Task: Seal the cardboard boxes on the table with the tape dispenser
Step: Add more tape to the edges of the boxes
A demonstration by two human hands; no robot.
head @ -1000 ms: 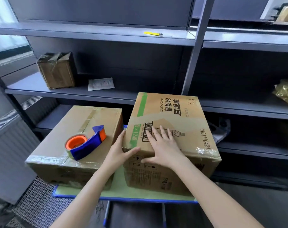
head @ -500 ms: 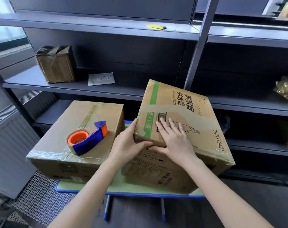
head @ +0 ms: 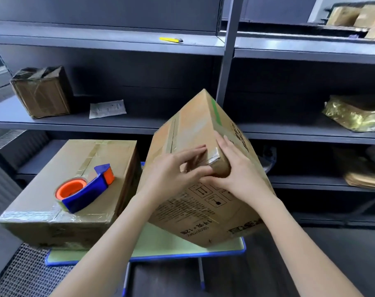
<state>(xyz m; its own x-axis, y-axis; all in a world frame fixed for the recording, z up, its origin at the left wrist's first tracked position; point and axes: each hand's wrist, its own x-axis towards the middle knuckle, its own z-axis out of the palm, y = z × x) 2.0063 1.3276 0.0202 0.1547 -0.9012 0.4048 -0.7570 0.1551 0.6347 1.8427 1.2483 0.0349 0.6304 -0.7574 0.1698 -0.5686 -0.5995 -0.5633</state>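
One plain brown cardboard box (head: 101, 159) lay taped beneath an orange-and-blue tape dispenser (head: 83, 189); left hand (head: 171, 172) and right hand (head: 240, 174) gripped the tilted printed cardboard box (head: 203, 211), seemingly awaiting tape.

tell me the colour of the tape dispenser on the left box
The tape dispenser is blue with an orange hub and tip, clearest in the head view.

One wide-angle camera, worn on the head, looks forward and down, close above the table (head: 161, 243). Shelving (head: 118, 125) facing it fills the upper frame.
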